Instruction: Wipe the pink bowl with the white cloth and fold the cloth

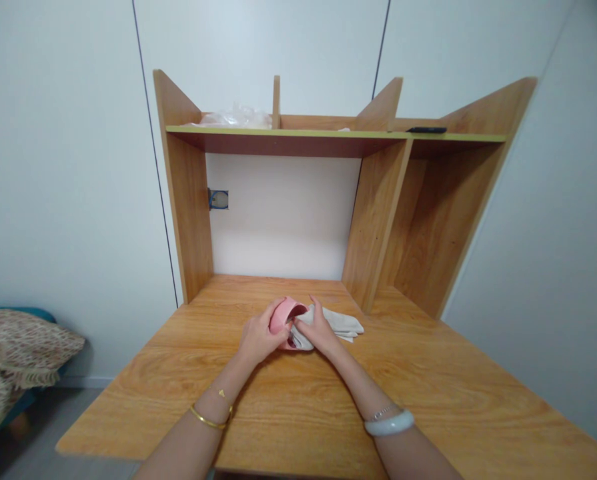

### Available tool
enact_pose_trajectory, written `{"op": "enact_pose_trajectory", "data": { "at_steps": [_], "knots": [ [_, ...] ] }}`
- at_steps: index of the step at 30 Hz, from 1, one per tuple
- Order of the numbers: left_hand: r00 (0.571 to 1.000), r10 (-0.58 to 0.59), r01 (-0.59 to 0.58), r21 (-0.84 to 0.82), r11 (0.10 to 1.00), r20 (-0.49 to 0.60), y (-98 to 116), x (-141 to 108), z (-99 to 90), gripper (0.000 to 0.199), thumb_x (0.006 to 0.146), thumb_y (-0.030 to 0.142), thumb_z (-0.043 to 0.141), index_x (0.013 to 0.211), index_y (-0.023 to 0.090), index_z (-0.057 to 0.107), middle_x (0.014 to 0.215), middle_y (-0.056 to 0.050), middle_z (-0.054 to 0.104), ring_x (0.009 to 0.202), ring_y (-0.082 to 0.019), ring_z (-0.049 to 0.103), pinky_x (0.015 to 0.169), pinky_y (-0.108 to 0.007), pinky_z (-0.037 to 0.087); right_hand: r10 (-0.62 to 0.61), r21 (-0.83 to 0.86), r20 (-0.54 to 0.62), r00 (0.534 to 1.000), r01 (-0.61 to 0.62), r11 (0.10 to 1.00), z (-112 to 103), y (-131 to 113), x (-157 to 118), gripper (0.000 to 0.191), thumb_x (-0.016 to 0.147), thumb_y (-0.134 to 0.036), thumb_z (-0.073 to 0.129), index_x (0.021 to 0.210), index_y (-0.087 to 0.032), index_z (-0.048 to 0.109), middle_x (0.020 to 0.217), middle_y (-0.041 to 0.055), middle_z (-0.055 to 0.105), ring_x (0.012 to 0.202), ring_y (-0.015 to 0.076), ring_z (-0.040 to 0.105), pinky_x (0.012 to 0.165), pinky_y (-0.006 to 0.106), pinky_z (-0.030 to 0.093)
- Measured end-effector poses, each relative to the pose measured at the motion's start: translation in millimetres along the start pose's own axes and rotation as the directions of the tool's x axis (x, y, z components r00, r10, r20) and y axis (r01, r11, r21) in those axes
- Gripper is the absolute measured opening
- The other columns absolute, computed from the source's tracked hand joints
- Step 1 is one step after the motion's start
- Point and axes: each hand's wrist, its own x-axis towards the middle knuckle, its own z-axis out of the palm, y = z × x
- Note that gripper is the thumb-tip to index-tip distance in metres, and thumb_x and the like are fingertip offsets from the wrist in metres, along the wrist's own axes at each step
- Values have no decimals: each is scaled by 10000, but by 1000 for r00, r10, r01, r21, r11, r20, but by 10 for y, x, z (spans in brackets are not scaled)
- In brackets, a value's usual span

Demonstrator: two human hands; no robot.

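Note:
A pink hollow object [281, 316] with a rounded opening is tilted above the desk, its opening turned to the right; I cannot tell its exact kind. My left hand [259, 338] is closed round its left side, thumb near the rim. My right hand [323, 331] is closed on a light grey cloth [345, 324] and presses part of it into the opening. The rest of the cloth trails to the right over the desk. The right fingertips are partly hidden by the cloth and the rim.
Beneath my hands is a wooden desk [288, 413] with a hutch of upright panels [378, 227] behind. On its shelf lie a clear plastic bag [235, 117] and a black object [427, 130]. A wall socket box [219, 199] shows at the back. Patterned fabric [23, 347] lies at left.

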Motion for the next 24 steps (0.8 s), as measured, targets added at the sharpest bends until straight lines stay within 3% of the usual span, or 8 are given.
{"op": "enact_pose_trajectory", "data": {
  "at_steps": [5, 9, 17, 24],
  "knots": [
    [999, -36, 34, -47, 998, -39, -51, 25, 17, 514, 723, 313, 544, 1226, 259, 449, 1099, -19, 610, 946, -205, 592, 837, -309, 452, -31, 99, 69, 997, 24, 995, 13, -12, -29, 860, 583, -196, 582, 1324, -139, 150, 959, 48, 565, 849, 166, 562, 818, 320, 421],
    [1000, -23, 22, -53, 998, -7, -44, 24, 1, 532, 716, 315, 546, 1235, 262, 441, 1131, -14, 593, 971, -206, 582, 854, -305, 444, -16, 92, 44, 999, 12, 996, 25, -4, -26, 843, 555, -138, 563, 1309, -138, 185, 940, 43, 565, 823, 167, 565, 802, 315, 430],
    [998, -15, 17, -35, 999, 61, 54, 14, -55, 550, 713, 336, 544, 1248, 262, 440, 1170, -2, 570, 1014, -205, 557, 882, -286, 424, -3, -82, -103, 995, -6, 997, 1, -7, 12, 718, 604, -200, 549, 1267, -134, 282, 964, 82, 573, 845, 204, 568, 740, 307, 432],
    [997, 31, -27, -60, 998, 70, 72, -4, -56, 541, 722, 351, 544, 1247, 276, 440, 1184, 7, 559, 1035, -203, 543, 898, -298, 415, -16, -237, -134, 991, -17, 971, -69, -50, 4, 656, 683, -263, 528, 1283, -159, 285, 767, 45, 602, 713, 216, 582, 633, 287, 411]
  ]
}}
